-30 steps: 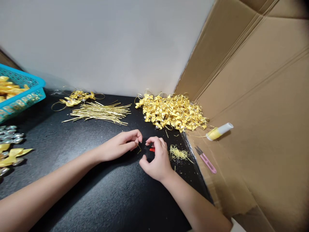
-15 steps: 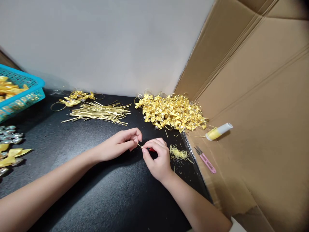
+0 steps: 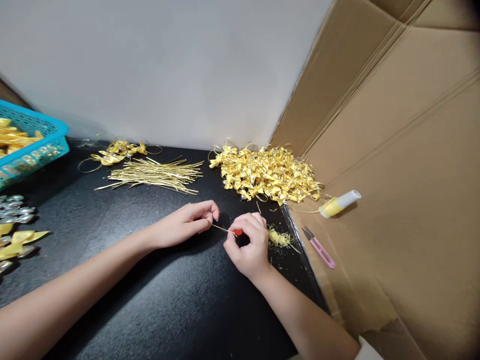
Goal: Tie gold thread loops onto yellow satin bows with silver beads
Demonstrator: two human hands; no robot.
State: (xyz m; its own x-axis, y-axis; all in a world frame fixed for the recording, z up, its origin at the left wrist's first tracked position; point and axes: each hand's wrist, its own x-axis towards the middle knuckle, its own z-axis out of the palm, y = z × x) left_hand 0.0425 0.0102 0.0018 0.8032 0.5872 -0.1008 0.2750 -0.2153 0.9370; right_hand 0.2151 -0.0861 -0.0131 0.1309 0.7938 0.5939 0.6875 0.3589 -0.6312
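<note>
A thin gold strand (image 3: 220, 228) stretches between my two hands above the black table. My left hand (image 3: 191, 222) pinches one end of it between thumb and fingers. The other end is pinched in my right hand (image 3: 247, 245), fingertips together. A small red piece (image 3: 238, 232) shows at the right fingers; I cannot tell whether it is held or lies behind them. Beyond my left hand lies a bundle of gold wire strips (image 3: 157, 175). Past my right hand is a heap of yellow ribbon bows (image 3: 268, 175) with silvery beads and gold loops.
Yellow thread scraps (image 3: 279, 237) lie right of my right hand. Pink thread snips (image 3: 319, 248) and a yellow thread spool (image 3: 339, 204) rest on cardboard (image 3: 405, 200). At left are a blue basket (image 3: 56, 127), ribbon pieces (image 3: 24, 236) and silvery beads (image 3: 17, 210). A few looped bows (image 3: 122, 148) lie behind the strips.
My right hand has shifted slightly to the right, away from my left hand, so more of the strand shows between them. More of the red piece shows.
</note>
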